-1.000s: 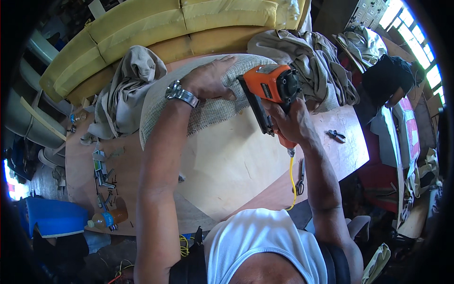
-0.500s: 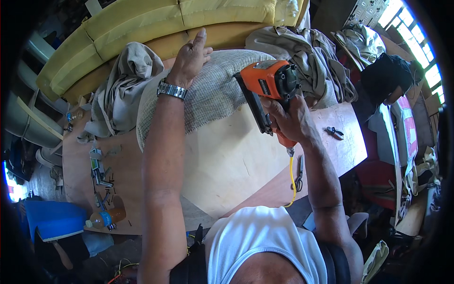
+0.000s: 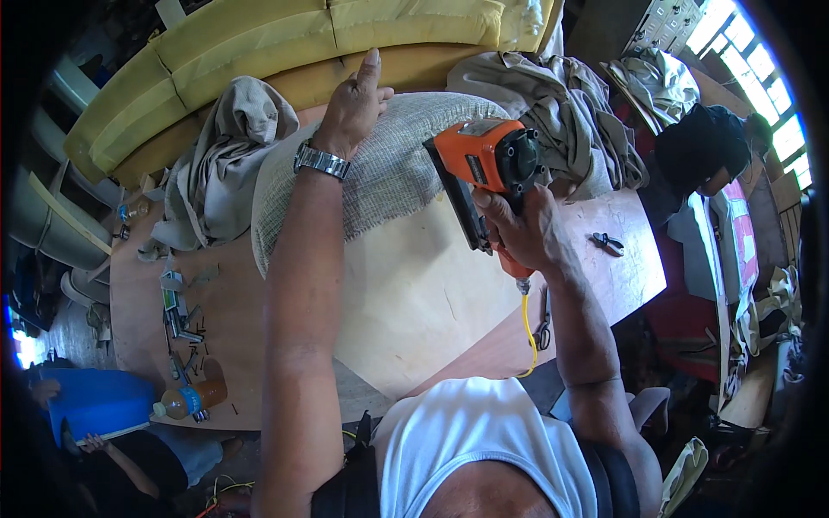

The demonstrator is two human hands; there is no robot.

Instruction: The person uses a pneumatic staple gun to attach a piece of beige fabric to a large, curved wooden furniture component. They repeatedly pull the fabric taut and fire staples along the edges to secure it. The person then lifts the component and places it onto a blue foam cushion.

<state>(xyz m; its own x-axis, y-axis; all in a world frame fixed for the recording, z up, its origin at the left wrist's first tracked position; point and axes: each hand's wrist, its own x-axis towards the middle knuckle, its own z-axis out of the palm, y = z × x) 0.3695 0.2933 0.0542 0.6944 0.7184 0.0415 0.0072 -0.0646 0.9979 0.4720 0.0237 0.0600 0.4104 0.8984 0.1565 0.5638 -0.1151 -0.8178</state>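
My right hand (image 3: pixel 528 226) is closed round the handle of an orange and black air nail gun (image 3: pixel 484 151). A yellow air hose (image 3: pixel 528 324) runs down from the handle's base. The gun is tilted above the pale wooden panel (image 3: pixel 414 302), near the frayed edge of a grey woven fabric (image 3: pixel 397 164) that covers the panel's far part. My left hand (image 3: pixel 352 108), with a metal watch on the wrist, lies at the fabric's far edge. Its thumb is stretched out; the other fingers are partly hidden and look apart.
Pliers (image 3: pixel 607 243) and scissors (image 3: pixel 542 332) lie on the right. At left are staple strips (image 3: pixel 177 315) and a bottle (image 3: pixel 192 400). Crumpled cloths (image 3: pixel 229 164) flank the panel; a yellow foam seat (image 3: pixel 250 52) stands behind. A person (image 3: pixel 704 155) is at right, another (image 3: pixel 129 457) lower left.
The nail gun and my right hand have shifted slightly left and down. My left hand has moved a little to the right. Lower left, a person's hands now show at the blue object.
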